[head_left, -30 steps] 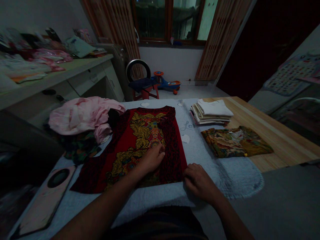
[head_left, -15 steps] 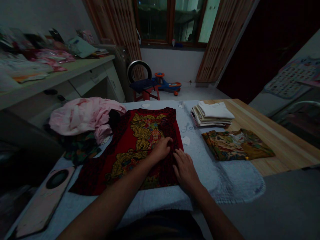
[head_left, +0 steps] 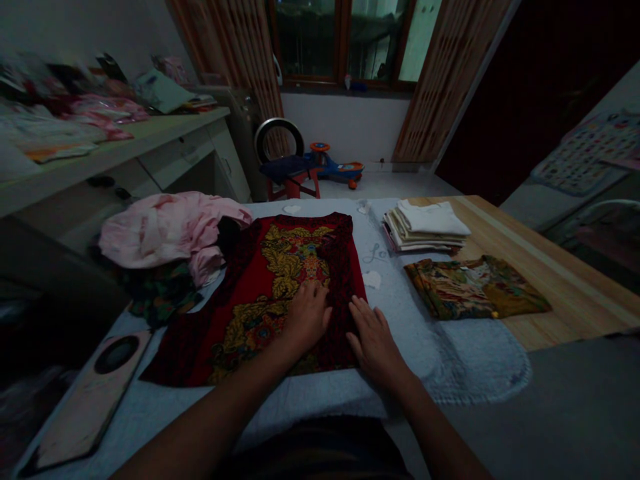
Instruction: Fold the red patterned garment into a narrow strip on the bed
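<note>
Left hand (head_left: 307, 317) has shifted leftward, flattened on the red garment (head_left: 280, 263), right hand (head_left: 374, 340) loosely spread.

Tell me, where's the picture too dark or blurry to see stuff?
Head view: whole room dim, the window's right pane among the brighter spots; head view: both hands, left hand and right hand, readable against the red shirt; head view: door nearly black, things on the counter smeary near the left edge.

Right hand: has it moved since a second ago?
Yes: the right hand has moved forward and leftward, from the near right corner of the red patterned top to its right edge, nearer the white heart on the blue cloth.
</note>
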Tool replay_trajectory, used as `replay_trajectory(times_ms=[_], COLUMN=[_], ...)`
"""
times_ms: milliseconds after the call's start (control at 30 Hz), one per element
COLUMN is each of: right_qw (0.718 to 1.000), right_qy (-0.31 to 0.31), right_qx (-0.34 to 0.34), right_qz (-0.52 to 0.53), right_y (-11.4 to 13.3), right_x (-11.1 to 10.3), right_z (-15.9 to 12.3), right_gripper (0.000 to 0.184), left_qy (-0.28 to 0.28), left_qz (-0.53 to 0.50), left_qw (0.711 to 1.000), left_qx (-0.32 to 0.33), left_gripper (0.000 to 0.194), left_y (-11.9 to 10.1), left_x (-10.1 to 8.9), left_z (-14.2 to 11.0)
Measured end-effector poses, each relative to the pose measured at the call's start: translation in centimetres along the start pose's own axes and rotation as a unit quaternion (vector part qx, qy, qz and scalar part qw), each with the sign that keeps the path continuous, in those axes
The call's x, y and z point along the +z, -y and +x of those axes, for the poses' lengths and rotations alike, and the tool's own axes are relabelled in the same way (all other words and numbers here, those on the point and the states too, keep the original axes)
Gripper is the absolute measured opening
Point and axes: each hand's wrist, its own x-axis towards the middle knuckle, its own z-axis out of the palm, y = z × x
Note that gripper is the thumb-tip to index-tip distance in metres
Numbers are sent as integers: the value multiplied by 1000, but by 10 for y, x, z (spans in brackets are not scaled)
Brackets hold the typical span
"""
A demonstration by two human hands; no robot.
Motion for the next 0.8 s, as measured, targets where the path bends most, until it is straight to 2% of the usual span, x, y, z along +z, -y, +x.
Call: replay_trajectory(times_ms=[67, 200, 300, 400, 467, 533, 633, 700, 800], right_qw=[999, 999, 998, 995, 994, 994, 993, 992, 992], right_qy=[-30, -41, -60, -84, -69, -44, -23, -23, -23], right_qx=[5, -1, -13, -21, -27, -38, -54, -61, -67], right_qz=[12, 15, 25, 55, 77, 94, 105, 105, 108], right_y=[-4, -9, -8, -2, 5, 12, 19, 21, 20], right_x=[3, 9, 7, -1, -7, -11, -12, -11, -10], right_z=[-1, -2, -2, -3, -4, -5, -7, -8, -9], right_gripper=[54, 51, 49, 41, 34, 35, 53, 61, 56], left_qy=[41, 96, 96, 80, 67, 57, 46, 56, 96], left_qz=[-21, -27, -30, -68, -114, -187, -332, -429, -528], left_qw=[999, 992, 991, 991, 987, 976, 933, 888, 824], left_qx=[-30, -76, -88, -81, -87, -100, -130, -157, -179], left_gripper=[20, 34, 35, 24, 17, 13, 9, 21, 39], left_y=[0, -5, -9, -11, -10, -8, -7, -8, -11], left_x=[-6, -10, -8, -3, 0, 2, 5, 6, 6], left_z=[-9, -19, -19, -17, -15, -13, -9, -7, -3])
